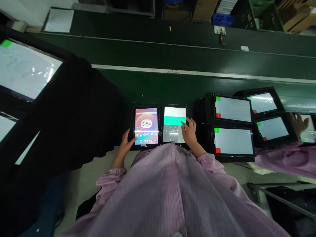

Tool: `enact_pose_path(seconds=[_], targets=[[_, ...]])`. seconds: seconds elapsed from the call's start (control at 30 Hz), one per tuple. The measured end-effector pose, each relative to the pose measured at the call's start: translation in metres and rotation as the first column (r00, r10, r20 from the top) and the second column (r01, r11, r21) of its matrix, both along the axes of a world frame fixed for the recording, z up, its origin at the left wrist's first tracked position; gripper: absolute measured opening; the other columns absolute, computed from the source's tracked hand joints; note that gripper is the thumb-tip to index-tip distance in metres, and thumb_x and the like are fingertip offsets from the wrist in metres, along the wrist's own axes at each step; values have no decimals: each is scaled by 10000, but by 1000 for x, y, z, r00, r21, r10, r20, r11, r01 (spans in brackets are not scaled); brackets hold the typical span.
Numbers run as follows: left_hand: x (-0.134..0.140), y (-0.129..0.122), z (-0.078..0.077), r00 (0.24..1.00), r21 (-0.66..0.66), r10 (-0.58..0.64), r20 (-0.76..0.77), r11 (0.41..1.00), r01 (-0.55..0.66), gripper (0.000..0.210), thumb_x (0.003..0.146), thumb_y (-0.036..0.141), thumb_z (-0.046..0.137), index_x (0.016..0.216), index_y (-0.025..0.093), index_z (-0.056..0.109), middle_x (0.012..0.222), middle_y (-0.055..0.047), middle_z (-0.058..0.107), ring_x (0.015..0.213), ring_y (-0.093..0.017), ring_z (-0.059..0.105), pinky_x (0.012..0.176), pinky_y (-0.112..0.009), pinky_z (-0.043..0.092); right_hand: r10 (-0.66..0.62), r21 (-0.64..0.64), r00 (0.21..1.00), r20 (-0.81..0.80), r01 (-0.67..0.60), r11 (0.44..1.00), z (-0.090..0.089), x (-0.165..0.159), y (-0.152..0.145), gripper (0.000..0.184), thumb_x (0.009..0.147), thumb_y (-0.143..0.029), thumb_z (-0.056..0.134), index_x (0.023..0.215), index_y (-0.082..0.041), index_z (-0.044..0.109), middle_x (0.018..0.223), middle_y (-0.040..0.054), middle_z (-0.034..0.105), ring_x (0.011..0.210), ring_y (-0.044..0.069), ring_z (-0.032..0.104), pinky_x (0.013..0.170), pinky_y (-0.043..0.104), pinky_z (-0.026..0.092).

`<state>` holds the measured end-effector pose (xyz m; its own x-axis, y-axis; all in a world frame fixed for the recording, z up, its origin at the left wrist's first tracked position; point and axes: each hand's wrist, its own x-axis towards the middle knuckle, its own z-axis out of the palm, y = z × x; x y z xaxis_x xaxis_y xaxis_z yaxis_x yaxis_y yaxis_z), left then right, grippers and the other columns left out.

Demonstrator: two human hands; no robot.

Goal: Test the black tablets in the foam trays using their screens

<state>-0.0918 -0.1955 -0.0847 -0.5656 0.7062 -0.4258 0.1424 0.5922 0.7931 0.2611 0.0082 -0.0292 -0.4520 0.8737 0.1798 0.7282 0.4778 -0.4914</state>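
Lilac striped cloth of the wearer's smock [153,191] is spread across the lower middle of the frame, nearest the camera. Just above it, at the centre, a left tablet [151,114] and a right tablet [174,112] are set side by side. The left tablet, on which the time 5:54 is displayed, is met at its lower left edge by the left hand [125,144], whose fingers are spread apart. On the right tablet, a green band [172,120] is shown above a keypad [170,132]; one finger of the right hand [189,133] is pointed at the band, the others are loosely bent, and whether the screen is touched cannot be told. Part of the keypad is covered by that hand. At the left, the tabletop [158,85] is hidden by a black cloth [96,108]. Right of centre, two white-screened tablets [233,141] are seen; farther right, near similar screens [273,128], a co-worker's hand [299,124] is held. At upper right, a green crate [266,16] is placed.
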Motion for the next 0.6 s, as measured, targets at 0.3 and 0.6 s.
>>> enact_pose_path(seconds=[0.3,0.6], targets=[[12,8,6,999,9,48,-1,999,-48,740,764,448,805,1451,295,578,1580,-121,505,1592,-345,328,1307,-507,281,-44,27,999,-5,44,999,3,-13,9,447,1071,-337,384,1140,-234,813,1482,135,604,1467,379,403,1168,685,407],[25,16,16,994,20,95,-48,995,-94,665,842,394,722,1478,306,546,1558,-122,524,1578,-341,354,1299,-530,306,-90,24,993,-80,92,995,5,-6,10,453,1075,-344,380,1128,-231,815,1455,143,625,1436,370,430,1178,699,402]])
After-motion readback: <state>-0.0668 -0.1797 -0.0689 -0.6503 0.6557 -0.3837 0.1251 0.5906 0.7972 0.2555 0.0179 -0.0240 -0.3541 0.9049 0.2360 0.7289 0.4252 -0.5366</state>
